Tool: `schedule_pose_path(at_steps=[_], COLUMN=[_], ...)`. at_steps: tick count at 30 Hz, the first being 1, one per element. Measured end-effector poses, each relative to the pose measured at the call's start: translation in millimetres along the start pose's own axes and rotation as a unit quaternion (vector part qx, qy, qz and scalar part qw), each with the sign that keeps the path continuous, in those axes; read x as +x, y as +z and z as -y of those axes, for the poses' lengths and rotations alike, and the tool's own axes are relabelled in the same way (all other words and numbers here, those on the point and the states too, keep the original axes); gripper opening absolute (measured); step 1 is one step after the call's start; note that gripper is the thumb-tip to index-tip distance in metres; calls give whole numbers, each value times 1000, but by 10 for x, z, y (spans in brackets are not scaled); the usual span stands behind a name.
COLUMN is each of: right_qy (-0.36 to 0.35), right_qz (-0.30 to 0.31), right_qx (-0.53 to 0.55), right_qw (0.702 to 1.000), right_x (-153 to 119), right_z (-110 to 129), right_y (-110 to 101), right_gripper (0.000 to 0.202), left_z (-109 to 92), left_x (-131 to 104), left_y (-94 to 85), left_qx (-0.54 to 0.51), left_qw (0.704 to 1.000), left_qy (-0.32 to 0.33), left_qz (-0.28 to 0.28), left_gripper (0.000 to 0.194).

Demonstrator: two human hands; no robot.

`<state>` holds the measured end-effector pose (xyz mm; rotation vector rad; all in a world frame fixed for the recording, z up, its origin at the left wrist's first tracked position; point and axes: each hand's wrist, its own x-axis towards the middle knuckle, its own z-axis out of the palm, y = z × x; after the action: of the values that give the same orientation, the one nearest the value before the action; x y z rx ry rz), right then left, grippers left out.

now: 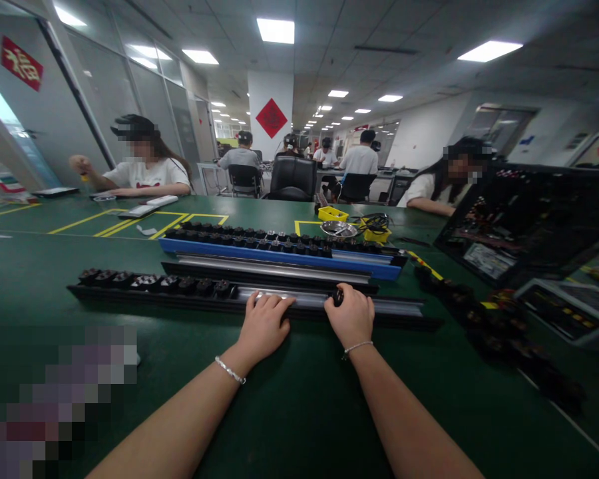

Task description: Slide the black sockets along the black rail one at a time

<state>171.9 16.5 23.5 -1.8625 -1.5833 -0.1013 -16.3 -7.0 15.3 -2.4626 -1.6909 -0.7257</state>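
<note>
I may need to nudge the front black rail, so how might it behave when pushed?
The front black rail looks straight, so probably stiff. Its left end may be heavier, since a row of black parts sits there.

Clearances about the near rail (154, 299). A short gap over its bare channel is bounded by the left hand (265, 326) and by the right hand (350, 316), in which a black module (337, 297) is held. Open green tabletop (312, 399) is found at 6 o'clock, between the forearms, and at 9 o'clock, past the rail's end. Low passage at 12 is crossed by the middle rail (279, 269) and blue rail (364, 267); at 1, by the metal dish (338, 229); at 2, by the computer case (544, 213); at 3, by dark parts (496, 332) and the grey box (574, 313)
</note>
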Motion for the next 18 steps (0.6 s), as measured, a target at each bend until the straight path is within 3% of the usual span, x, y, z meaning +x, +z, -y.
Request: schedule_pose_path(at_steps=[9, 18], right_qy=[9, -1], right_qz=[-1, 54], right_qx=[-15, -34], right_qw=[1000, 998], right_x=[9, 62], right_z=[-17, -83], right_y=[-45, -132], right_gripper=[33, 33], left_z=[-1, 9], left_x=[-2, 2], left_y=[-8, 22], left_qx=[3, -2], left_qw=[1000, 1000], left_qy=[4, 4], left_qz=[0, -8], left_gripper=[43, 43])
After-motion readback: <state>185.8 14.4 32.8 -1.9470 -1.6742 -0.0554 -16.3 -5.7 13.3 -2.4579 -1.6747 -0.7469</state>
